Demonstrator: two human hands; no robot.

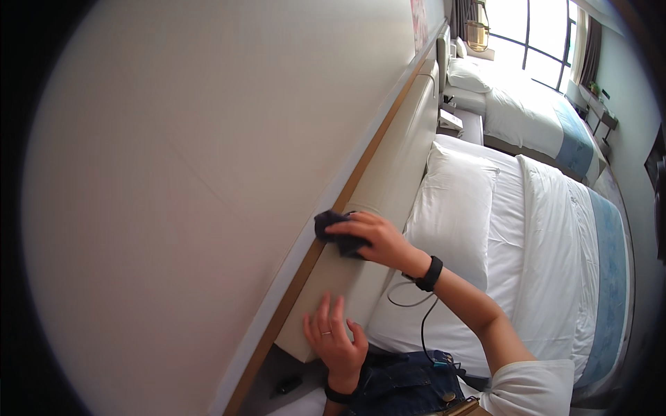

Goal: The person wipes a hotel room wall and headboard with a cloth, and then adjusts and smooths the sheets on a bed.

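A dark cloth [349, 244] is bunched under the fingers of my right hand [387, 240], which presses it on the top of the cream padded headboard [400, 151] close to the wooden trim strip [364, 152]. My left hand [337, 340] holds nothing; its fingers are spread over the near end of the headboard. Whether those fingertips touch the headboard is hard to tell. Beside my right arm, a white pillow [458, 208] lies on the bed with the white duvet [546, 249].
A thin cable [422, 325] loops over the bed near my right wrist. A nightstand [471, 125] stands between this bed and a second bed [525, 112]. The pale wall [182, 208] rises along the left. A small dark object [287, 385] sits low beside the headboard's end.
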